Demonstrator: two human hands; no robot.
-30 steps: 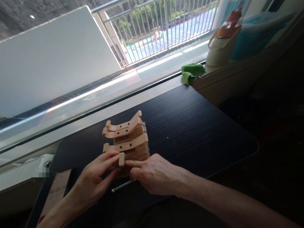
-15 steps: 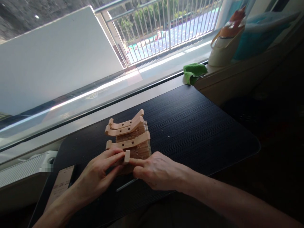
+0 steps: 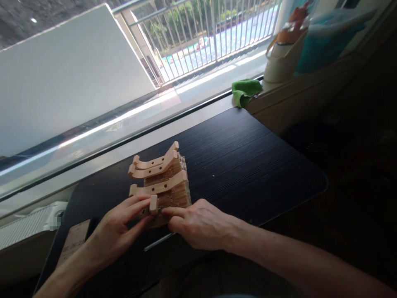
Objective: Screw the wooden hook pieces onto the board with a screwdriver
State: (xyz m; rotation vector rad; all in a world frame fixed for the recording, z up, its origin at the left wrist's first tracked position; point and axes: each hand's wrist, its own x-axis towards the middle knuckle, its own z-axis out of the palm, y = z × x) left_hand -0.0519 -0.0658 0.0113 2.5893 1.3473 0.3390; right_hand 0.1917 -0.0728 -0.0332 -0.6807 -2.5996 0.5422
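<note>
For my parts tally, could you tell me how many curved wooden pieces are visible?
3: two curved wooden pieces at the block's far end, one mid-block. Hands may hide others.

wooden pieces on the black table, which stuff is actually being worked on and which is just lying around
In hand: wooden block, curved wooden pieces, small wooden piece, left hand, right hand.
Lying about: metal rod, green cloth, printed card, bag.
</note>
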